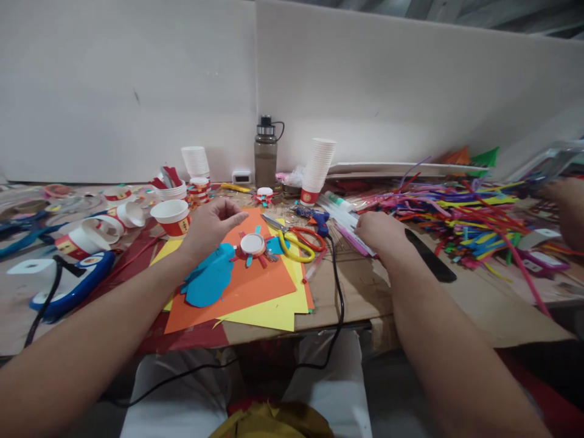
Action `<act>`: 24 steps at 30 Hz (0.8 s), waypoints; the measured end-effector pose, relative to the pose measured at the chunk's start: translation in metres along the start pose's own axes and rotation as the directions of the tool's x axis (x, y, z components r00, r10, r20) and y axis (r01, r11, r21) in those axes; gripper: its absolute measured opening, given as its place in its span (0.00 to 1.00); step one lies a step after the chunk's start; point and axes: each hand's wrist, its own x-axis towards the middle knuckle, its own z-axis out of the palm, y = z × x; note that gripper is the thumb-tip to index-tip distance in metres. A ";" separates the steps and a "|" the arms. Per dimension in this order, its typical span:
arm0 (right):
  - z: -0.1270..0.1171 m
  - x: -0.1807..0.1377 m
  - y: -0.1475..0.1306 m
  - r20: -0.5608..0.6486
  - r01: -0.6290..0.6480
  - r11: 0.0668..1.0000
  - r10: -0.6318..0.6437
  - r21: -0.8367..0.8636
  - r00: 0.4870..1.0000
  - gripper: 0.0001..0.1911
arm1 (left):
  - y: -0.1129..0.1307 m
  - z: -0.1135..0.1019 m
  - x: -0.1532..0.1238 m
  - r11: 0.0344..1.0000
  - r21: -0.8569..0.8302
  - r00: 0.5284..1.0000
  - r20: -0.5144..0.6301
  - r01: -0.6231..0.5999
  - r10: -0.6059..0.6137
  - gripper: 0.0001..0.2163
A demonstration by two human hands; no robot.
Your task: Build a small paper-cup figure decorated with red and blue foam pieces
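Observation:
My left hand [214,222] hovers over the orange paper [260,289], fingers loosely curled with a gap to the thumb, and nothing shows in it. Below it lie a blue paper cutout [212,280] and a small white cup bottom [252,244] with red and blue strips around it. My right hand [381,234] is down at the white sticks [340,213] and purple pens [351,239], its fingers curled together. What they grip, if anything, is hidden. Yellow-handled scissors [292,246] and a blue glue gun [319,220] lie between my hands.
A stack of paper cups [318,170] and a bottle [265,155] stand at the back. Pipe cleaners [474,213] heap up at right, near another person's hand [568,198]. A black cord [340,298] hangs over the front edge. A paper cup [171,217] stands at left.

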 end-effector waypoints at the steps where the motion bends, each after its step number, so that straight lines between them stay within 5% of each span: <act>1: 0.001 0.000 -0.001 0.013 0.025 1.000 -0.025 -0.018 1.000 0.14 | 0.000 0.000 0.000 1.000 -0.021 1.000 0.006 0.002 -0.002 0.10; 13: 0.005 0.005 0.003 0.035 0.099 0.995 -0.099 0.013 0.994 0.14 | 0.004 0.000 0.000 0.999 -0.051 0.996 0.084 -0.016 0.021 0.10; 18: 0.003 0.012 0.003 -0.075 0.088 0.984 -0.077 0.156 0.994 0.14 | 0.008 -0.003 -0.001 0.997 -0.041 0.998 0.001 -0.061 0.061 0.17; 20: 0.005 0.013 -0.001 -0.155 0.123 0.898 -0.062 0.422 0.986 0.12 | 0.008 -0.003 -0.001 0.997 -0.034 0.997 -0.038 -0.067 0.066 0.19; 22: 0.007 0.010 -0.008 -0.209 0.187 0.667 -0.048 0.721 0.977 0.10 | 0.007 -0.002 0.000 0.994 -0.088 0.998 -0.033 -0.063 0.060 0.18; 24: 0.008 0.003 -0.018 -0.286 0.296 0.467 -0.093 0.833 0.954 0.09 | 0.005 0.000 0.001 0.985 -0.170 0.999 0.005 -0.039 0.040 0.13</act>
